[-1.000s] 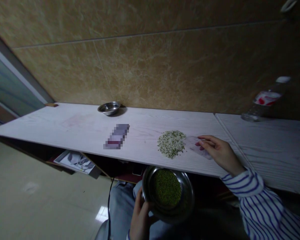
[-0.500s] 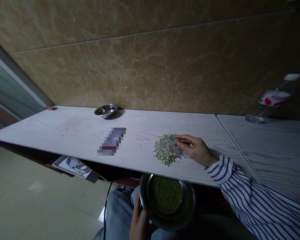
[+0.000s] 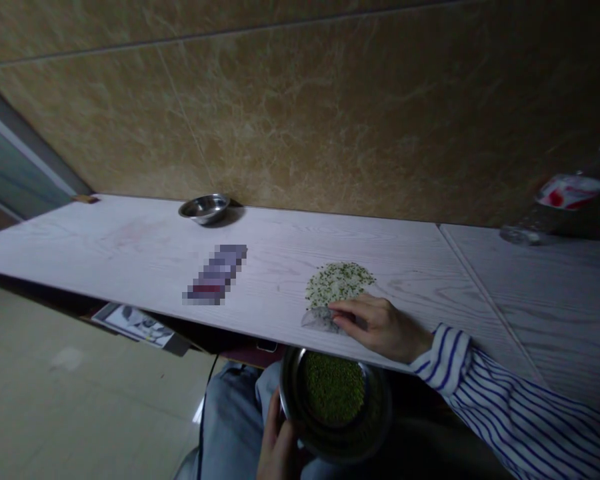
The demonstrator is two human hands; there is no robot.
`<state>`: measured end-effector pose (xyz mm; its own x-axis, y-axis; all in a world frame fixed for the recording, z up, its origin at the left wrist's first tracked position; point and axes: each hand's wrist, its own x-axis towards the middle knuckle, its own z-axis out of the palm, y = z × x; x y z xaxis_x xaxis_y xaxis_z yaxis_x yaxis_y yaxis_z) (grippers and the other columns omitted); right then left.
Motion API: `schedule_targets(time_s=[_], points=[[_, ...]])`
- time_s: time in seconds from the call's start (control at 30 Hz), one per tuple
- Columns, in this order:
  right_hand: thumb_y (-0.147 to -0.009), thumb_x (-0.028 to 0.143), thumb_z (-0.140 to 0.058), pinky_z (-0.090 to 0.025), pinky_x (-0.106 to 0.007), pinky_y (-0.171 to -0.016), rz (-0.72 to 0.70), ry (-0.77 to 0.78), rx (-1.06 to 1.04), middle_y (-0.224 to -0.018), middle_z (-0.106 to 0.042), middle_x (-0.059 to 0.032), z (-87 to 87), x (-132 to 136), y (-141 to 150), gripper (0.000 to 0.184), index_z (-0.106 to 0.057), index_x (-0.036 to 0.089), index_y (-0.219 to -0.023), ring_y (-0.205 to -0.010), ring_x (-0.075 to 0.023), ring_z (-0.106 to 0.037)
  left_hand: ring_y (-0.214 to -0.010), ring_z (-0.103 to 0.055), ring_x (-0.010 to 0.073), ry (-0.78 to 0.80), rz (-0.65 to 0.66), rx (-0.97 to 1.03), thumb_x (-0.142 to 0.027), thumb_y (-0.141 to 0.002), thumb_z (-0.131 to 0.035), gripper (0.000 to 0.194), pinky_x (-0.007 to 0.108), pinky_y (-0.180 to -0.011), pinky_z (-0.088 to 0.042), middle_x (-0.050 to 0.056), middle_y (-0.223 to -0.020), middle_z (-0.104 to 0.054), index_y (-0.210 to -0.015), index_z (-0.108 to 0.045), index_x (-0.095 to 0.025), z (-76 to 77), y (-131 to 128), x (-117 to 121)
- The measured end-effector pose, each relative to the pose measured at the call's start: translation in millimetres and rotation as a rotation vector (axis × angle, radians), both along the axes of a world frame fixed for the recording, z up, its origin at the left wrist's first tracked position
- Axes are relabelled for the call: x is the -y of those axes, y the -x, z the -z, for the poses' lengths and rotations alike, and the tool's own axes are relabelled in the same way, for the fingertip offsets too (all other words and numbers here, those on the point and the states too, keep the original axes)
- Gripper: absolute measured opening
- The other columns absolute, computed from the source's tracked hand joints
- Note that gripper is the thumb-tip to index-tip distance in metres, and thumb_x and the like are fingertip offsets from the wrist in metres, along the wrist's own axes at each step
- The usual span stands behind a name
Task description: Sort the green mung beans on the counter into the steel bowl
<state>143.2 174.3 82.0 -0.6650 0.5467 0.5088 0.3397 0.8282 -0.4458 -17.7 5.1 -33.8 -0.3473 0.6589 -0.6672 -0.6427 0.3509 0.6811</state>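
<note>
My left hand (image 3: 279, 437) grips the left rim of a steel bowl (image 3: 377, 417), held over my lap below the tabletop's front edge. Small green beans (image 3: 335, 388), like mung beans, cover the bowl's bottom. Over the table, the fingers of my right hand (image 3: 375, 325) pinch a thin, clear plastic piece (image 3: 317, 320); its full shape is hidden by the fingers. The plastic lies at the near edge of a flat, round pile of white grains mixed with green beans (image 3: 340, 281). My fingertips cover the pile's near right part.
A smaller steel bowl (image 3: 205, 209) stands near the wall. Left of the pile lies a pixelated flat object (image 3: 217, 273). At the far right is a clear bottle (image 3: 565, 197) with a red and white label. Under the white tabletop (image 3: 130, 257) an open drawer (image 3: 140, 327) sticks out.
My right hand moved left with the plastic piece, across the pile, then toward me to its near edge. My left hand still holds the bowl. The camera view shifted slightly right.
</note>
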Motion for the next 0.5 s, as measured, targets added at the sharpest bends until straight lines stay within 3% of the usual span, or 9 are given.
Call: schedule_targets(time_s=[0.1, 0.27, 0.5], points=[[-0.089, 0.021, -0.055, -0.058, -0.034, -0.078, 0.031, -0.016, 0.027, -0.094, -0.075, -0.007, 1.0, -1.0, -1.2, 0.025, -0.067, 0.018, -0.111, -0.084, -0.0164, -0.069, -0.106, -0.06, 0.0319, 0.014, -0.008, 0.051, -0.039, -0.061, -0.069, 0.086, 0.036, -0.072, -0.053, 0.012, -0.13, -0.056, -0.141, -0.039, -0.028, 5.4, -0.5, 0.6], [-0.092, 0.023, -0.052, -0.058, -0.036, -0.08, 0.094, -0.04, 0.066, -0.096, -0.075, -0.007, 6.7, -5.7, -2.9, 0.027, -0.065, 0.018, -0.115, -0.086, -0.0174, -0.069, -0.116, -0.055, 0.038, -0.034, 0.036, -0.019, -0.044, -0.058, -0.074, 0.077, 0.037, -0.067, -0.054, 0.013, -0.132, -0.055, -0.131, -0.055, -0.032, 6.3, 2.4, 3.9], [-0.093, 0.025, -0.052, -0.057, -0.04, -0.081, 0.152, -0.065, 0.057, -0.103, -0.075, -0.0074, 9.6, -17.2, -2.8, 0.026, -0.066, 0.02, -0.114, -0.09, -0.0196, -0.07, -0.122, -0.05, 0.0392, -0.069, 0.078, -0.022, -0.037, -0.058, -0.076, 0.077, 0.037, -0.07, -0.055, 0.014, -0.131, -0.057, -0.132, -0.055, -0.03, -1.9, 3.3, 2.0]])
